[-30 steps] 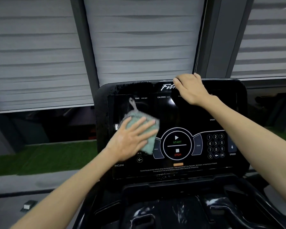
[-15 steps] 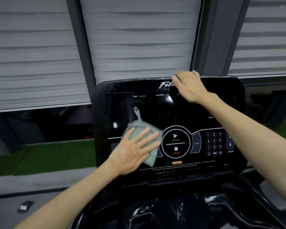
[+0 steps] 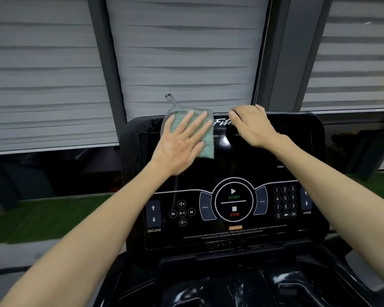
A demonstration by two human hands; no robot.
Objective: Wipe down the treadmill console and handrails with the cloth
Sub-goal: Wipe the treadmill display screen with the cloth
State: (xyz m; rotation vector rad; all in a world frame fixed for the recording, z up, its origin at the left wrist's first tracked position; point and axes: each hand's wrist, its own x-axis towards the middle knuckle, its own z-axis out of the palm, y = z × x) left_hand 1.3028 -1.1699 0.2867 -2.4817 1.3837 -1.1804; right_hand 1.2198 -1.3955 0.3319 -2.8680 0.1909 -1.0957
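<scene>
1. The left hand (image 3: 180,145) lies flat, fingers straight and spread, pressing the cloth against the panel. It is the nearer hand to the cloth.
2. The cloth (image 3: 206,138), teal, sits at the upper left of the console face, its top edge at the rim. Its hanging loop (image 3: 170,99) sticks up past that rim. Its long axis runs up and down the panel.
3. On the console (image 3: 253,169), the button rows (image 3: 182,212) lie below the cloth, toward the person. A downward stroke looks like the open path.
4. The right hand (image 3: 252,127) has its fingers curled over the top rim, gripping it just beside the cloth's right edge. A sideways stroke would likely meet it.
</scene>
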